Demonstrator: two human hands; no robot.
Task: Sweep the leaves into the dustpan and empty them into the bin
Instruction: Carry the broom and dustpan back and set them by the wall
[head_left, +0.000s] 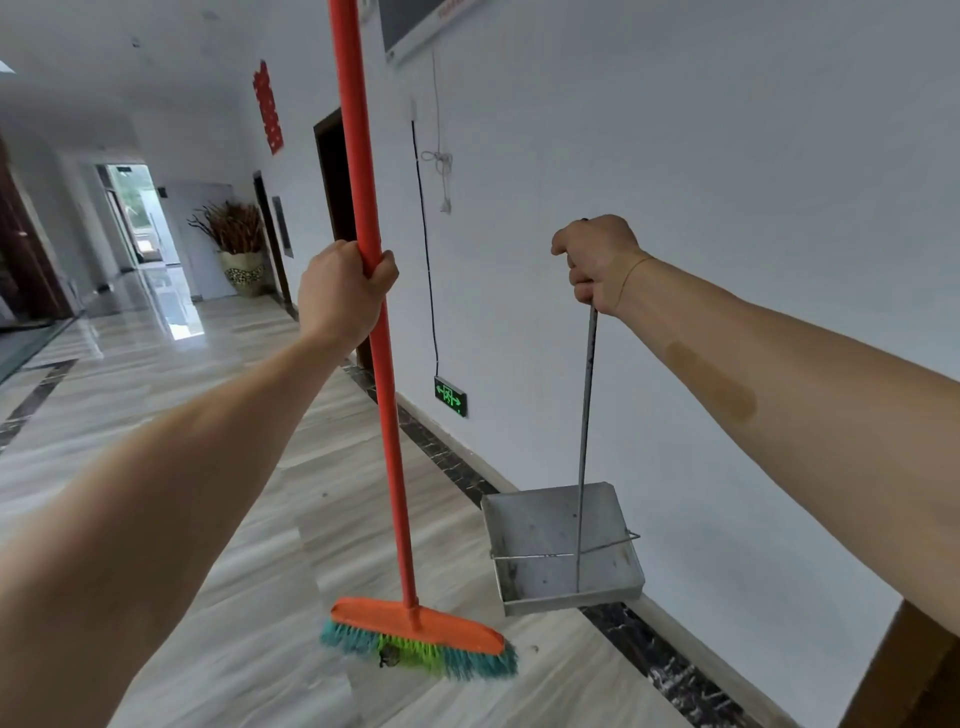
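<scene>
My left hand (345, 291) is closed around the orange handle of a broom (387, 415). Its orange head with teal and green bristles (421, 642) hangs at the floor, and a small dark scrap clings to the bristles. My right hand (597, 262) grips the top of a thin metal rod that carries a grey metal dustpan (540, 540). The pan hangs tilted just above the floor beside the wall and looks empty. No leaves on the floor and no bin are in view.
A white wall (675, 260) runs along the right with a green exit sign (450, 396) low down and a dark doorway (335, 182) behind the broom. A long glossy tiled corridor stretches away left toward a plant pot (243, 270). Brown furniture edge (914, 670) sits bottom right.
</scene>
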